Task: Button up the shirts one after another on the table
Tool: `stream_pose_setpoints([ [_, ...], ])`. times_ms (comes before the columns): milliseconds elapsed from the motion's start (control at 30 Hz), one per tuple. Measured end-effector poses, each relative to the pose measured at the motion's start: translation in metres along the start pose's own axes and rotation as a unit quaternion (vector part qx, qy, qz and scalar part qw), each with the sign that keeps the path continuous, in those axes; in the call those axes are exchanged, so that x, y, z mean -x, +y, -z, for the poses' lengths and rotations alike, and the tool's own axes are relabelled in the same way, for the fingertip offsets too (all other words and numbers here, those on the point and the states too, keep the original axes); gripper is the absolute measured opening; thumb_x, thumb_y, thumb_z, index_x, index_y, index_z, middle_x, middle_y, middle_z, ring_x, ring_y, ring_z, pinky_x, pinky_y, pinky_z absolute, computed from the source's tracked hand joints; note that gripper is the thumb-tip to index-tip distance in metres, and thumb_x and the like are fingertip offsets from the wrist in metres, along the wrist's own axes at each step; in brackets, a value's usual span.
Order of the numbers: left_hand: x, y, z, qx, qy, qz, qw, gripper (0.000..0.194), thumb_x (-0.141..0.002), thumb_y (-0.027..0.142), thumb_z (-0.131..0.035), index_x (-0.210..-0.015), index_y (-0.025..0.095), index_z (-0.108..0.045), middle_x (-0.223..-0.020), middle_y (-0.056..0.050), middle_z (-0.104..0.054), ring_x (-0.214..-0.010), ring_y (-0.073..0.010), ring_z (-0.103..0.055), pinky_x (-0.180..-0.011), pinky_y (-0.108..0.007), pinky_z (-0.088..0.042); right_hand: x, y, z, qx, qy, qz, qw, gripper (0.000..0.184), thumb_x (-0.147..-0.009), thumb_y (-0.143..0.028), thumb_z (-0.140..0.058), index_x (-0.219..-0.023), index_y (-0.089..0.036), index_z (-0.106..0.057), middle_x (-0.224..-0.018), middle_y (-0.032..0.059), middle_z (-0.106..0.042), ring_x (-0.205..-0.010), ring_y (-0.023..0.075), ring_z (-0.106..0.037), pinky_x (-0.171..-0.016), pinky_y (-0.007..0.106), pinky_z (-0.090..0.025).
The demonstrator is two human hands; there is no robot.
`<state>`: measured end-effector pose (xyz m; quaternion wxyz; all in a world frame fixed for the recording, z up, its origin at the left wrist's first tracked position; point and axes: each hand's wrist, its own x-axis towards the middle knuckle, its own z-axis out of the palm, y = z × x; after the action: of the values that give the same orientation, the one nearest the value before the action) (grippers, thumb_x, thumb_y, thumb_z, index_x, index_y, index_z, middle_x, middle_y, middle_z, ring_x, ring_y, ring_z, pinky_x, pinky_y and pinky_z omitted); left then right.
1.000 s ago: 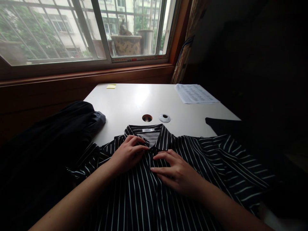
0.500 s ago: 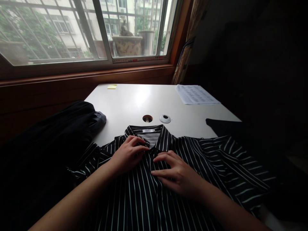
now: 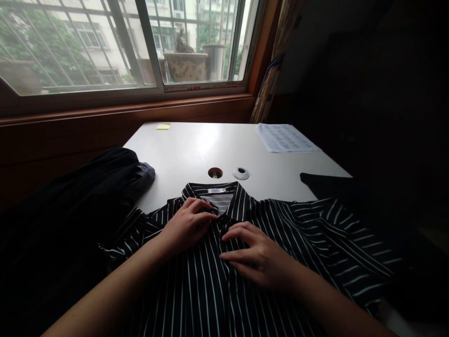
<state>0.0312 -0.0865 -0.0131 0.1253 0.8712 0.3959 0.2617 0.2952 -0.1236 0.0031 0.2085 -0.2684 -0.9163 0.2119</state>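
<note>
A black shirt with white stripes [image 3: 203,290] lies front up, its collar [image 3: 240,203] toward the far side and its sleeves out to both sides. My left hand [image 3: 189,222] rests on the shirt's front just below the left side of the collar, fingers bent and apart. Lower and to the right, my right hand [image 3: 256,252] lies on the front edge with its fingers spread. Neither hand has cloth visibly pinched in it. A small white label [image 3: 216,190] shows inside the neck.
The white table [image 3: 182,154] has a round hole [image 3: 215,173] with its loose cover [image 3: 241,173] alongside. Printed sheets [image 3: 287,138] lie at the back right, a yellow sticky note [image 3: 163,126] at the back left. Dark clothing [image 3: 105,178] is heaped at the left. A barred window stands behind.
My right hand has slid very slightly down along the shirt front. My left hand and the shirt stay where they were.
</note>
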Motion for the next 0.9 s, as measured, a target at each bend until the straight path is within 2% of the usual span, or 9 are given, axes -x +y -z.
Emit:
stream_pose_setpoints([
  [133,0.0,0.0,0.0,0.003,-0.001,-0.002,1.0,0.035,-0.088,0.01,-0.062,-0.116,0.029,-0.07,-0.123,-0.006,-0.061,-0.116,-0.0262,-0.049,-0.099,-0.046,-0.05,-0.001,0.0,-0.001,0.008,0.007,-0.017,1.0,0.03,-0.094,-0.023,-0.061,-0.121,-0.032,-0.07,-0.124,0.0058,-0.062,-0.118,0.0246,-0.053,-0.1,0.047,-0.05],
  [267,0.001,-0.001,-0.001,0.002,0.004,-0.006,1.0,0.034,-0.087,0.01,-0.062,-0.115,0.028,-0.07,-0.122,-0.006,-0.061,-0.115,-0.0262,-0.05,-0.097,-0.046,-0.051,-0.001,0.001,-0.003,0.024,0.02,-0.053,0.998,0.03,-0.093,-0.02,-0.061,-0.118,-0.032,-0.071,-0.124,0.0046,-0.062,-0.113,0.0239,-0.055,-0.104,0.05,-0.047],
  [433,0.0,-0.001,0.0,0.003,0.003,-0.007,1.0,0.033,-0.088,0.011,-0.062,-0.115,0.029,-0.07,-0.123,-0.006,-0.061,-0.115,-0.0267,-0.05,-0.097,-0.047,-0.051,-0.002,0.002,-0.003,0.01,0.04,-0.06,0.997,0.029,-0.093,-0.017,-0.059,-0.115,-0.03,-0.072,-0.122,0.0058,-0.063,-0.112,0.0241,-0.055,-0.099,0.047,-0.05],
  [700,0.0,-0.001,0.0,-0.028,-0.004,-0.004,1.0,0.038,-0.088,0.013,-0.062,-0.121,0.032,-0.069,-0.124,-0.006,-0.06,-0.116,-0.0277,-0.048,-0.1,-0.051,-0.048,-0.003,0.012,-0.005,0.009,0.109,-0.125,0.986,0.022,-0.093,-0.018,-0.06,-0.109,-0.025,-0.072,-0.111,0.008,-0.066,-0.111,0.0254,-0.057,-0.099,0.046,-0.052],
  [900,0.0,0.001,0.004,-0.069,-0.028,0.007,0.997,0.045,-0.09,0.02,-0.063,-0.131,0.036,-0.062,-0.131,-0.006,-0.056,-0.122,-0.03,-0.046,-0.104,-0.057,-0.045,0.004,0.023,-0.013,0.103,0.111,-0.165,0.975,0.031,-0.092,-0.029,-0.062,-0.122,-0.025,-0.068,-0.129,0.0116,-0.059,-0.128,0.032,-0.05,-0.108,0.056,-0.046],
])
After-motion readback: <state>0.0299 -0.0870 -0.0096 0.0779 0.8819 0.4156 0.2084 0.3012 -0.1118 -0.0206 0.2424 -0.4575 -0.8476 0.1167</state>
